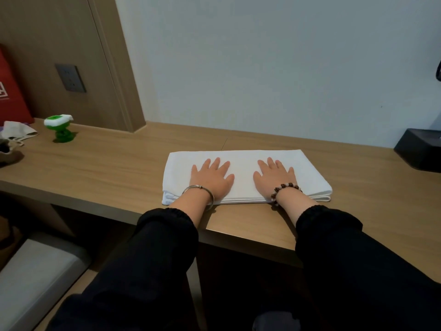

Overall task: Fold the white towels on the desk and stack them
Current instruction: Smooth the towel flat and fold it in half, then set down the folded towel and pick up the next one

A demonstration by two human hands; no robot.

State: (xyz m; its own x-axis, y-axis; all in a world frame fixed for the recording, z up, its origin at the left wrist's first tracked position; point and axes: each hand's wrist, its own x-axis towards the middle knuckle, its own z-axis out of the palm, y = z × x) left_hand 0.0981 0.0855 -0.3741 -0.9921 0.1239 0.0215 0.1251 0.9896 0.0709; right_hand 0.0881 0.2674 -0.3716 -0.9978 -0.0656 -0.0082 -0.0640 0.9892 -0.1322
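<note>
Your black sleeves sit nearest | left hand and right hand lie flat with fingers spread, pressing the folded white towel beneath them on the desk | far left of your left hand: red bag, white print cut off and unreadable | right of your right hand: black box, cropped by the frame edge

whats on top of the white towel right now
Two hands lie flat on the white towel, fingers spread: the left hand and the right hand. The cloth under the palms is covered, so it cannot be seen.
</note>
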